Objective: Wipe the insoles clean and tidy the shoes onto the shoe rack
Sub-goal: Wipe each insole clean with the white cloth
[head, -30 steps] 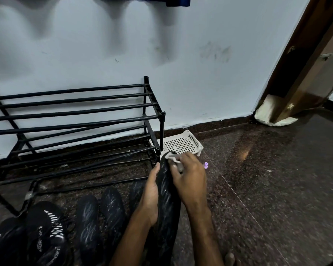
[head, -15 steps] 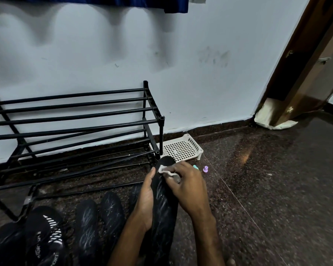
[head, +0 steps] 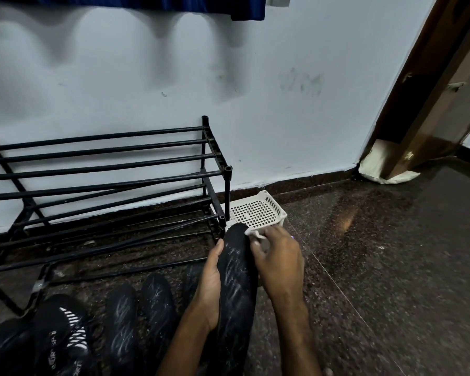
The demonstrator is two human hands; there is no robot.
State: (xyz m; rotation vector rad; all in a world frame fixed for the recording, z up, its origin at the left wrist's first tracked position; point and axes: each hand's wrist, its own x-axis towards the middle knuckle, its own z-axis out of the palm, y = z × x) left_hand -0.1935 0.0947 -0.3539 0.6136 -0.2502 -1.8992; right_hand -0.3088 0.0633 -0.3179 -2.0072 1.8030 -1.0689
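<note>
– Where the right hand point(head: 277, 263) curls its fingers point(head: 258, 249), what sits under them?
– White cloth point(head: 255, 235), bunched and pinched in the fingertips. It's pressed on the toe end of the black insole point(head: 236, 278), at the right edge.
– Left hand point(head: 209, 290)?
– Grips the insole's left edge, mid-length. Thumb point(head: 218, 246) lies along the top face and points at the toe. The other fingers go underneath, hidden.
– Insole attitude?
– Top face up, toe away from the person, pale streaks across it. Heel end runs out of view between the forearms, so I can't tell what it rests on.
– Position against the surroundings?
– Toe tip is just in front of the white perforated basket point(head: 258, 210). Basket is on the floor point(head: 377, 267), touching or nearly touching the right front post of the shoe rack point(head: 106, 172). Rack is black tube, against the wall point(head: 282, 118).
– Anything else near?
– Spare insoles point(head: 122, 316) lie flat on the floor, left of the left forearm, in front of the rack. Black shoes point(head: 60, 335) with white stripes sit further left, in the bottom corner.
</note>
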